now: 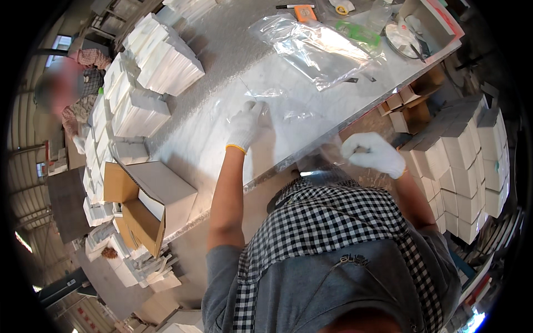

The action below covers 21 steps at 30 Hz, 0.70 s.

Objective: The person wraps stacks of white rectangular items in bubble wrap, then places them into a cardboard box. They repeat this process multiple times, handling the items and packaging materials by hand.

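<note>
My left hand (246, 126), in a white knitted glove, rests on the table with its fingers stretched forward. Under and beside its fingertips lies a thin clear plastic bag (300, 114), hard to tell from the shiny tabletop. Past the table's near edge, my right hand (373, 156), gloved too, is held in the air in front of my apron. Its fingers are curled together; a faint see-through haze shows by the fingertips, and what they hold, if anything, I cannot make out. A pile of clear plastic bags (316, 50) lies farther back on the table (227, 66).
White stacked blocks (166, 61) line the left side. Near them stands an open cardboard box (166, 186). White boxes (449, 161) are piled at my right. A tray (438, 33), a green object (358, 34) and a marker (295, 6) lie at the back. Another person (72, 94) stands far left.
</note>
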### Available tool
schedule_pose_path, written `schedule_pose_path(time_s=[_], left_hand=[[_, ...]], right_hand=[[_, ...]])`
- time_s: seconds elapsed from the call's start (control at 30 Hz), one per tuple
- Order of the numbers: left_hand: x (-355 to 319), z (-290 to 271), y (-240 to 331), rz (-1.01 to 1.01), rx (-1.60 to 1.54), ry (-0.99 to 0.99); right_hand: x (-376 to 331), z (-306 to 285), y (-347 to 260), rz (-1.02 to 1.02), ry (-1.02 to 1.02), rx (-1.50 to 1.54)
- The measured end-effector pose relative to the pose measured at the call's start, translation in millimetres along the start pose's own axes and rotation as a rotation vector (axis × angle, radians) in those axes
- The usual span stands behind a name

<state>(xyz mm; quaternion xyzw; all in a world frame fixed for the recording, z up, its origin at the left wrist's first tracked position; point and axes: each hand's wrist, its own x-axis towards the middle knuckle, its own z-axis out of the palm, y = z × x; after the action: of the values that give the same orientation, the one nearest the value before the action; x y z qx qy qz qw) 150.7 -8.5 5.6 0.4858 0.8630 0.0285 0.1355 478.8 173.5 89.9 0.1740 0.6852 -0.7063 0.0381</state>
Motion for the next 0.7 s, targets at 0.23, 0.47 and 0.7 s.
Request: schedule_pose_path(time_s=[0.23, 0.47, 0.7], left_hand=[[7.7, 4.9, -12.7, -0.118, -0.034, -0.003], [-9.4, -57.7, -69.6, 0.007, 0.217, 0.245], [27.3, -118.5, -59.6, -0.071, 0.71, -0.041]], right_hand=[[-21.4, -33.2, -9.7, 0.016, 0.052, 0.073], [-16.6, -26.6, 9.1, 0.184, -0.004, -0.02], [27.8, 23.3, 76.2, -0.122, -0.193, -0.573]])
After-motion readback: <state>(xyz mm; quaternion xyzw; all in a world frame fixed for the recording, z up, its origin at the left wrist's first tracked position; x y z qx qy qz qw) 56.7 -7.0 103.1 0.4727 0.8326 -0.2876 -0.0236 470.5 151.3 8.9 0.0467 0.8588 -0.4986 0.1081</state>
